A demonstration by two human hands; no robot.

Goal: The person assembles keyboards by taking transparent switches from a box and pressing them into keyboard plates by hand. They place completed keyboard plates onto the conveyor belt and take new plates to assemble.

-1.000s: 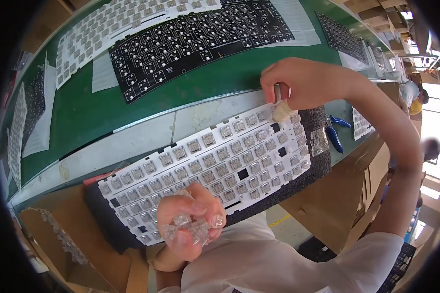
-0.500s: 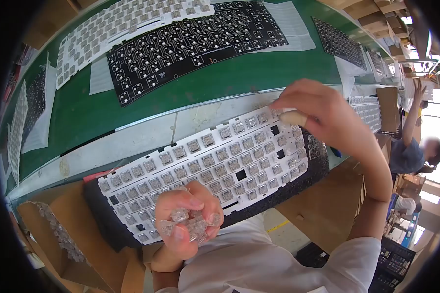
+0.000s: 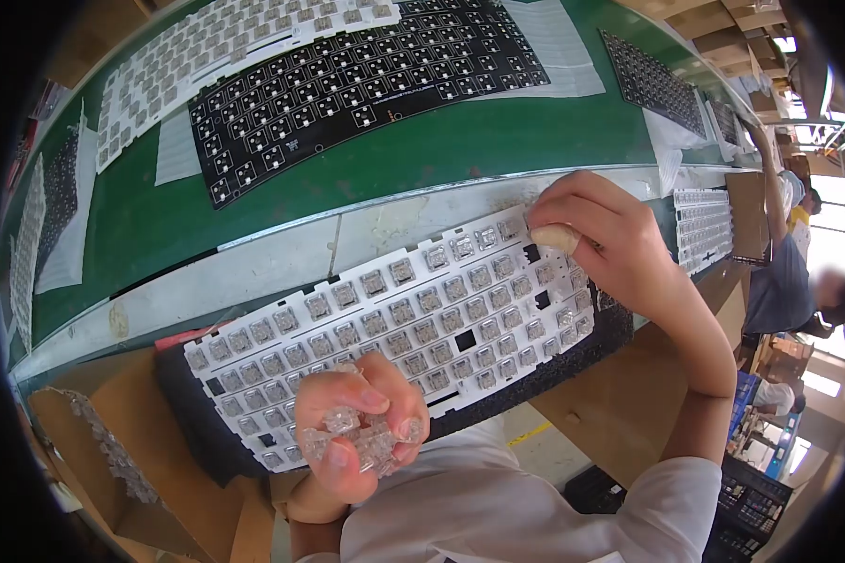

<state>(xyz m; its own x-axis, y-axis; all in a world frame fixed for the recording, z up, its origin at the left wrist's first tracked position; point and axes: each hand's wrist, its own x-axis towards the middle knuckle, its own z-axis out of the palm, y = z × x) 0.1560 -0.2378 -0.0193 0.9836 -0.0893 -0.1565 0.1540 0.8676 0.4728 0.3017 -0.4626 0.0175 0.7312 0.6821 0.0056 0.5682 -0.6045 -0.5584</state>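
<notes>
A white keyboard plate lies tilted on black foam, most of its square openings filled with clear keyboard switches. Several openings, such as the one near the middle, show dark. My left hand is cupped closed around several loose clear switches, in front of the plate's lower edge. At the plate's upper right corner is my right hand, fingers bent together and touching the top row. A beige covering wraps one of its digits. Whatever its fingertips pinch or press is hidden.
Black circuit boards and another switch-filled white plate lie on the green mat. A cardboard box with loose switches stands at lower left. Black foam edges the plate. Other people are at far right.
My right hand has shifted slightly down at the plate's corner, its fingers closer together. The left hand still holds the switches. The view has moved slightly.
</notes>
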